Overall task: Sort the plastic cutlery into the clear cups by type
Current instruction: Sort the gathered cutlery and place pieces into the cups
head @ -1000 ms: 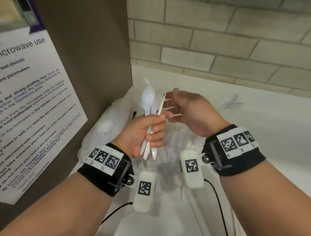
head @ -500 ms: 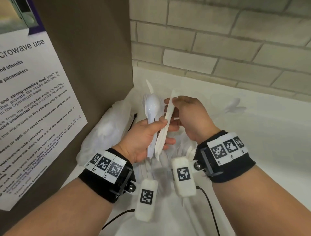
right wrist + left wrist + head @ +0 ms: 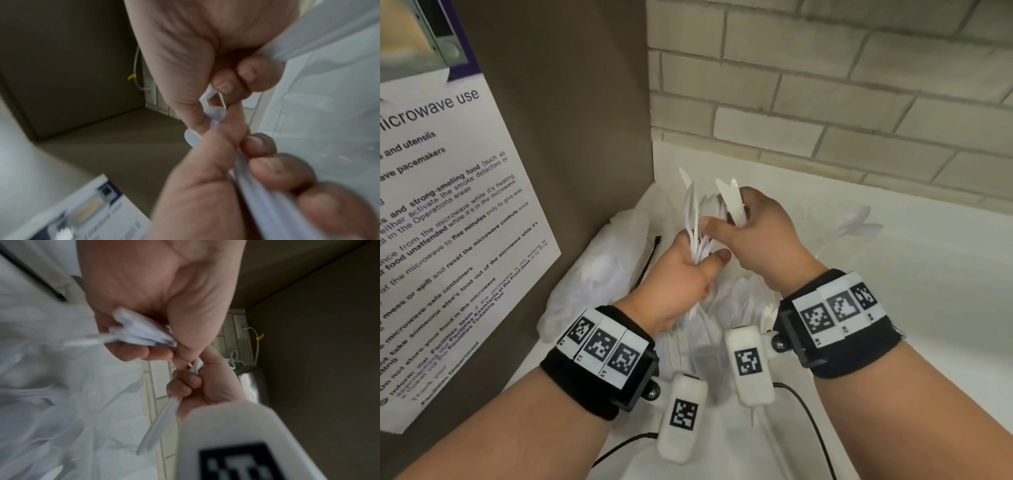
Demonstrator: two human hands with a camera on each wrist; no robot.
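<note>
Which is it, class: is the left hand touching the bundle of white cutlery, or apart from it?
Touching. In the head view the left hand grips the cutlery bundle, thumb and fingers closed around the handles.

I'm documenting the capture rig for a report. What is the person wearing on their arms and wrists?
Both forearms are bare, no sleeves. Each wrist carries a wide black band topped by a white strip of three square black-and-white coded markers. A black bracket under each band holds a white rounded capsule-shaped module bearing one more square marker. A thin black cable trails from each module.
</note>
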